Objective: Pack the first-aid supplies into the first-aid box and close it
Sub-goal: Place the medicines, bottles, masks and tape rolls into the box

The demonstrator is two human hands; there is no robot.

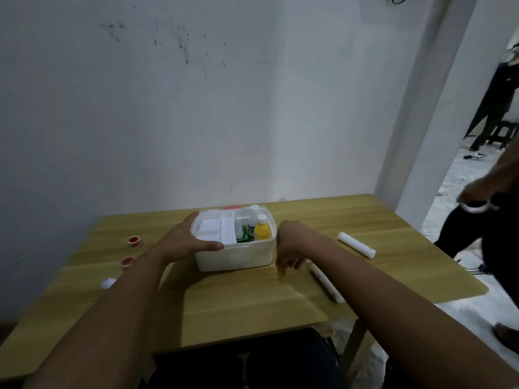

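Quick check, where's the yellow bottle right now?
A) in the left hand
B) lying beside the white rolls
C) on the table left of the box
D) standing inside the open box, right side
D: the yellow bottle stands upright in the right compartment of the open first-aid box, beside a white bottle.

Left hand (188, 239): arm reaching forward over table middle, fingers straight, thumb extended rightward, palm down. Right hand (287, 255): forearm angled in from right, wrist bent downward, fingers curled, tips near surface; contents of grip unclear.
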